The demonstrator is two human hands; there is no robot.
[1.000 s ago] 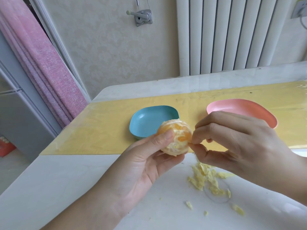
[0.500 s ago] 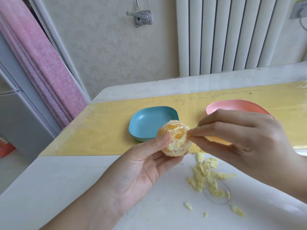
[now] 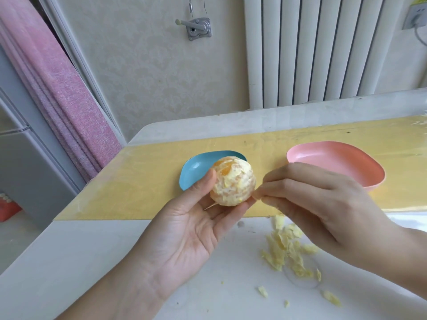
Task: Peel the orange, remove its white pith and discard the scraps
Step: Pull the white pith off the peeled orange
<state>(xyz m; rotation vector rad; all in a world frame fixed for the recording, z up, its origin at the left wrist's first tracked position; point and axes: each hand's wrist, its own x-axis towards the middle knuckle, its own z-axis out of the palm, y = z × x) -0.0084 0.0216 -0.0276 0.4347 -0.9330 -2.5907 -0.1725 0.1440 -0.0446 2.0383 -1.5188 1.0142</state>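
The peeled orange (image 3: 233, 181), mostly covered in pale pith with orange flesh showing at its upper left, sits between the thumb and fingertips of my left hand (image 3: 191, 229), held above the table. My right hand (image 3: 323, 204) is at the orange's lower right side, thumb and forefinger pinching a small bit of pith against the fruit. A heap of pale pith scraps (image 3: 288, 252) lies on the white table below my right hand, with a few loose bits nearer the front edge.
A blue dish (image 3: 194, 172) stands on the yellow mat (image 3: 138, 185) behind the orange, and a pink dish (image 3: 342, 158) behind my right hand. A radiator (image 3: 323, 49) and a wall are beyond the table; a pink curtain (image 3: 57, 93) hangs at left.
My left hand has raised and turned the orange, so its flesh now shows at the upper left. My right hand's pinch has shifted from the fruit's upper right to its lower right.
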